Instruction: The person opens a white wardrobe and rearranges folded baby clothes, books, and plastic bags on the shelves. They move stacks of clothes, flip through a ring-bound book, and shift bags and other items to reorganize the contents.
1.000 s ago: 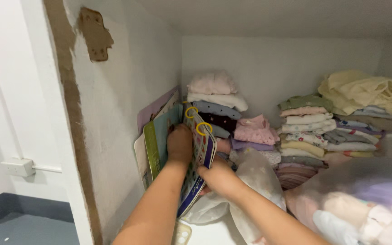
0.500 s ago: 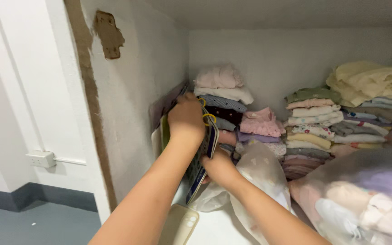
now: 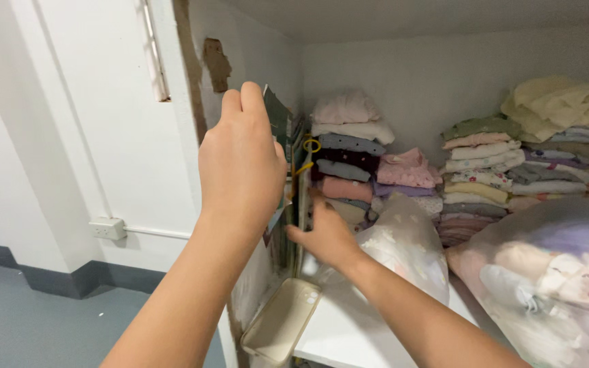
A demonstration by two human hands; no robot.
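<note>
Gripping a dark green flat book [image 3: 277, 119] up high, the left hand [image 3: 240, 160] is closed on its edge — it sits right at the front of the shelf [image 3: 339, 327], against the white side wall [image 3: 240, 82]; the back of that hand blocks most of the book, so only a corner shows. The right hand [image 3: 325, 235] is lower down, fingers spread and pressed against the row of upright books [image 3: 298, 197], one with yellow rings [image 3: 311, 145] at the top; it's touching them, but I can't tell whether it actually has a grip on anything.

Stuff crowding around: a clear plastic bag [image 3: 403, 249] of soft things bulges just beside the right wrist; behind it stand stacks of folded baby clothes [image 3: 352, 146], and more stacks [image 3: 489, 174] further right, with a crumpled yellow cloth [image 3: 560, 105] on top; another big see-through bag [image 3: 553, 272] fills the right corner — blurry. A beige phone case [image 3: 281, 320] lies flat on the shelf's front edge, under the left forearm; a wall socket [image 3: 107, 228] is on the wall outside.
</note>
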